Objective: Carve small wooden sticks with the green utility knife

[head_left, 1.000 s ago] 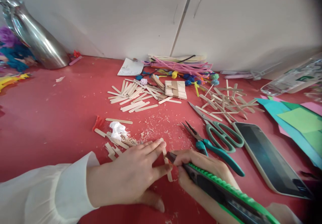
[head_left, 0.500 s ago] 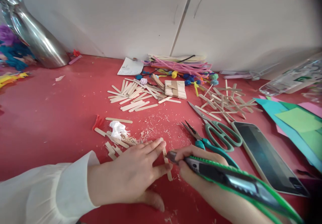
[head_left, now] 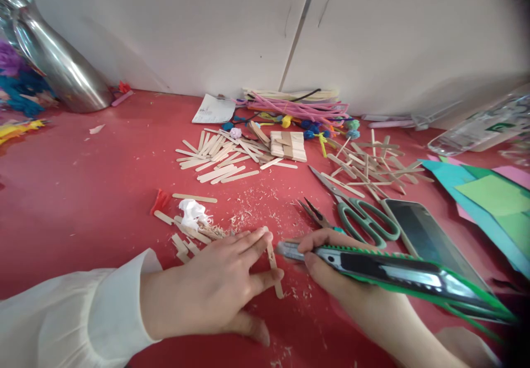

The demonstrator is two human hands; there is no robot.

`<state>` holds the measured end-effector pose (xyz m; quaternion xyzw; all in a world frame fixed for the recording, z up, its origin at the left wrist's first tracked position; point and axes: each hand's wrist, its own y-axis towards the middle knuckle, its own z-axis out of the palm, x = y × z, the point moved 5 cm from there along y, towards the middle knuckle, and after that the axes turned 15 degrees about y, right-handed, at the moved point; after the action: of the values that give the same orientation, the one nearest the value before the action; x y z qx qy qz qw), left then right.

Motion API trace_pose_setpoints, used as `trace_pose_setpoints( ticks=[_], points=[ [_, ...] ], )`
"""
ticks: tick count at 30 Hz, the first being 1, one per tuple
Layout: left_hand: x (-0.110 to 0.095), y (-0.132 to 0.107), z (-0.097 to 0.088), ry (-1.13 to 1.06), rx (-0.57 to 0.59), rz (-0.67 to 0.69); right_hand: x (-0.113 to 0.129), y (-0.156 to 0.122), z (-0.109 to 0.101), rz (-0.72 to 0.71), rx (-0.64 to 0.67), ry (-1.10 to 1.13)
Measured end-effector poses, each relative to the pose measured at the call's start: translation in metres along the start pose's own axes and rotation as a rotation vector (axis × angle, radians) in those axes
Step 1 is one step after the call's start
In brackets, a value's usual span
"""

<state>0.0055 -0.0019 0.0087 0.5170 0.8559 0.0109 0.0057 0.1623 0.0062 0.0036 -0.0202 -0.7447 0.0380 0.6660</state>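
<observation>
My left hand (head_left: 219, 288) lies flat on the red table (head_left: 83, 191), fingers spread, pinning a wooden craft stick (head_left: 273, 263) under the fingertips. My right hand (head_left: 343, 277) is closed round a green and black utility knife (head_left: 397, 274). The knife's blade tip touches the stick's right edge near its upper half. Wood shavings (head_left: 256, 202) lie scattered just beyond the stick. A white sleeve covers my left forearm.
Green scissors (head_left: 356, 213) and small pliers (head_left: 317, 213) lie right of my hands, beside a phone (head_left: 430, 241). Piles of craft sticks (head_left: 223, 155), pipe cleaners (head_left: 298, 108), coloured paper (head_left: 492, 202), a crumpled white scrap (head_left: 192, 213) and a metal jug (head_left: 53, 59) stand around.
The knife's handle has swung from pointing toward me to lying nearly level, pointing right. The blade has moved slightly up along the stick. My left hand has stayed put.
</observation>
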Motion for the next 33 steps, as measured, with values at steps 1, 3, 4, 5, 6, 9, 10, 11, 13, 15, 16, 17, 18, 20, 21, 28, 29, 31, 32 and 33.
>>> trace_pose_setpoints(
  ticks=[1, 3, 4, 5, 6, 9, 10, 11, 13, 15, 16, 17, 18, 20, 21, 28, 29, 31, 32, 33],
  points=[
    [0.0, 0.0, 0.0, 0.003, 0.005, -0.002, 0.001, 0.0, 0.0, -0.031, 0.029, -0.074],
    [0.0, 0.0, 0.0, 0.005, -0.004, -0.008, 0.0, -0.001, 0.0, -0.077, 0.083, -0.195],
    [0.001, 0.0, -0.001, 0.004, -0.015, -0.009, 0.0, -0.001, 0.001, -0.097, 0.097, -0.232],
    [0.001, -0.001, -0.001, 0.004, -0.025, -0.01, 0.0, -0.002, 0.003, -0.122, 0.106, -0.256],
    [0.001, -0.001, 0.0, 0.005, -0.031, -0.009, 0.002, -0.002, 0.005, -0.16, 0.112, -0.277],
    [0.0, -0.002, 0.001, 0.021, -0.029, -0.003, 0.006, -0.006, 0.014, -0.295, 0.151, -0.363],
    [0.0, -0.002, 0.001, 0.028, -0.028, -0.003, 0.007, -0.008, 0.017, -0.339, 0.165, -0.396],
    [0.0, -0.002, 0.001, 0.033, -0.03, -0.003, 0.009, -0.01, 0.019, -0.379, 0.168, -0.426],
    [0.0, -0.001, 0.0, 0.043, -0.04, -0.008, 0.01, -0.015, 0.022, -0.448, 0.147, -0.474],
    [-0.001, -0.001, 0.0, 0.051, -0.039, -0.012, 0.012, -0.019, 0.024, -0.505, 0.133, -0.502],
    [-0.001, -0.001, 0.0, 0.056, -0.035, -0.01, 0.012, -0.02, 0.025, -0.521, 0.134, -0.509],
    [-0.001, -0.001, 0.0, 0.06, -0.03, -0.008, 0.013, -0.021, 0.025, -0.525, 0.137, -0.51],
    [-0.001, -0.002, 0.0, 0.064, -0.026, -0.007, 0.013, -0.021, 0.025, -0.519, 0.142, -0.509],
    [-0.001, -0.002, 0.0, 0.067, -0.024, -0.009, 0.013, -0.02, 0.025, -0.501, 0.148, -0.497],
    [-0.001, -0.002, 0.0, 0.068, -0.023, -0.01, 0.013, -0.019, 0.025, -0.496, 0.15, -0.486],
    [-0.002, -0.001, 0.0, 0.077, -0.032, -0.003, 0.012, -0.016, 0.023, -0.483, 0.138, -0.463],
    [-0.002, -0.001, -0.001, 0.075, -0.036, -0.007, 0.011, -0.016, 0.022, -0.48, 0.142, -0.46],
    [-0.002, -0.001, -0.001, 0.064, -0.038, -0.01, 0.011, -0.014, 0.02, -0.449, 0.169, -0.446],
    [-0.002, -0.001, -0.001, 0.055, -0.032, -0.009, 0.01, -0.013, 0.019, -0.41, 0.187, -0.432],
    [-0.002, -0.001, -0.001, 0.046, -0.026, -0.004, 0.009, -0.011, 0.017, -0.356, 0.194, -0.413]
  ],
)
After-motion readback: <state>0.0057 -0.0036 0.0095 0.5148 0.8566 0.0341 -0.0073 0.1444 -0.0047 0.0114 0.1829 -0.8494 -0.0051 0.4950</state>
